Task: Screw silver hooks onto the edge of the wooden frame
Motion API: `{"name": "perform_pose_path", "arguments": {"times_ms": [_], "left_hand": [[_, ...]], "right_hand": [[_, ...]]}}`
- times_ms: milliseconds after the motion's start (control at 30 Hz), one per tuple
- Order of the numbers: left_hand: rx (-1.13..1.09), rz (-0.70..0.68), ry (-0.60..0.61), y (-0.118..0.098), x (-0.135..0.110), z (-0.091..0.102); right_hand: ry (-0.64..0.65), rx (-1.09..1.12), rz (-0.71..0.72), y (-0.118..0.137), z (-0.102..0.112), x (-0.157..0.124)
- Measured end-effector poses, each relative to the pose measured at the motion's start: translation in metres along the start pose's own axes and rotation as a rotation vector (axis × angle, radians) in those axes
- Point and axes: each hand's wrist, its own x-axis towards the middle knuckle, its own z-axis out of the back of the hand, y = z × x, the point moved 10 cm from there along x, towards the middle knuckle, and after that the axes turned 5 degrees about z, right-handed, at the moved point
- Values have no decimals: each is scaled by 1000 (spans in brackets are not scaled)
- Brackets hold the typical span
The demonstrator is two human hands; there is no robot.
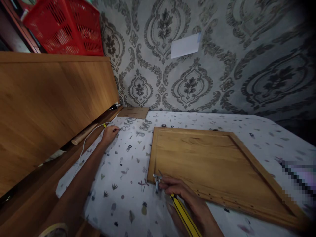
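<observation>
My right hand is closed around a yellow-and-black screwdriver, whose thin shaft shows past my fingers. At my fingertips a metal hinge sits at the near left corner of a wooden cabinet door. The door lies flat, with small dark holes along its near edge. Stretched forward, my left hand rests on the cloth with its fingers pinched together. What they hold, if anything, is too small to make out. Just beyond those fingers lie several metal hinges.
A patterned white cloth covers the work surface. Along the left stands a wooden cabinet with a red plastic basket on top. A piece of cardboard lies by the papered wall, and a white cable runs along the left edge.
</observation>
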Motion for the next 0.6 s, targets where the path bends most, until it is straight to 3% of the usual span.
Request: {"name": "perform_pose_path", "arguments": {"times_ms": [367,600], "left_hand": [[121,-115,116,-10,3,2],[270,-128,115,-19,1,4]], "right_hand": [[13,37,-31,-2,-1,-1],[29,29,-10,1,-1,0]]}}
